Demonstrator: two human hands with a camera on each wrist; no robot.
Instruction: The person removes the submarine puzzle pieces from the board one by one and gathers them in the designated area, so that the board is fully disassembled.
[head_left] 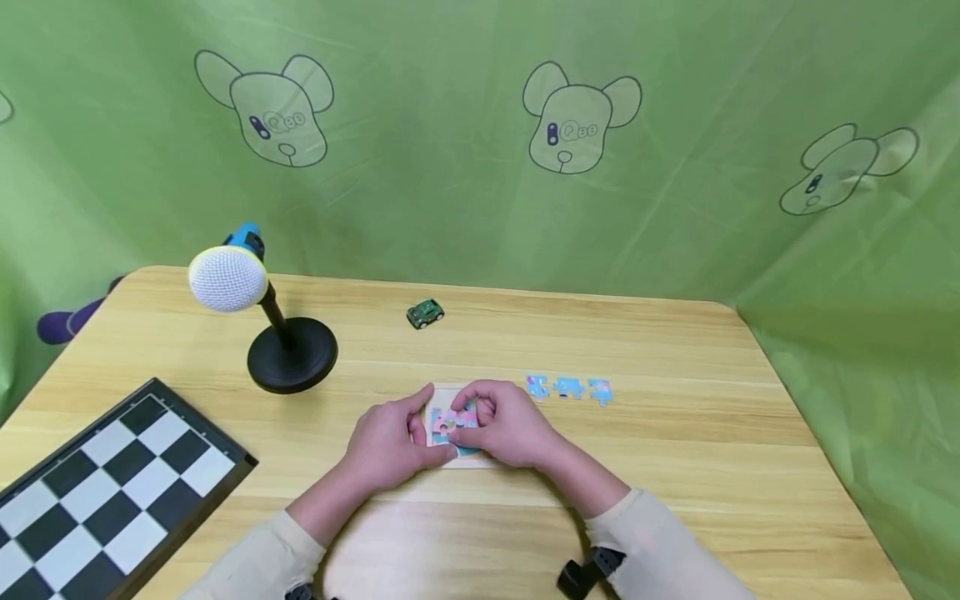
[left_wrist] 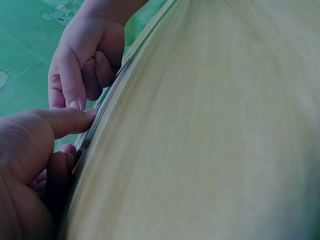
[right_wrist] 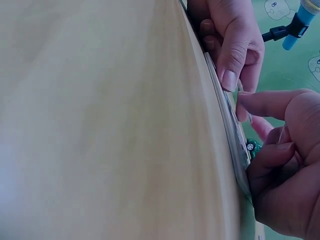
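A small jigsaw puzzle board [head_left: 472,463] with a pale frame lies on the table, with pink and blue pieces [head_left: 442,423] inside it. My left hand [head_left: 386,446] holds the board at its left side, thumb along the near edge and fingers curled beside it. Over the board's right part, my right hand [head_left: 517,429] pinches a thin puzzle piece [right_wrist: 250,118] between thumb and forefinger, seen edge-on in the right wrist view. The right hand's fingers hide much of the board. Three loose blue puzzle pieces [head_left: 569,387] lie in a row just beyond the right hand.
A black-and-white checkered board [head_left: 127,492] occupies the table's left front. Behind it a toy microphone [head_left: 228,278] stands on a round black base [head_left: 292,355]. A small green toy car [head_left: 425,313] sits near the far edge. Green curtain [head_left: 450,167] hangs behind the table.
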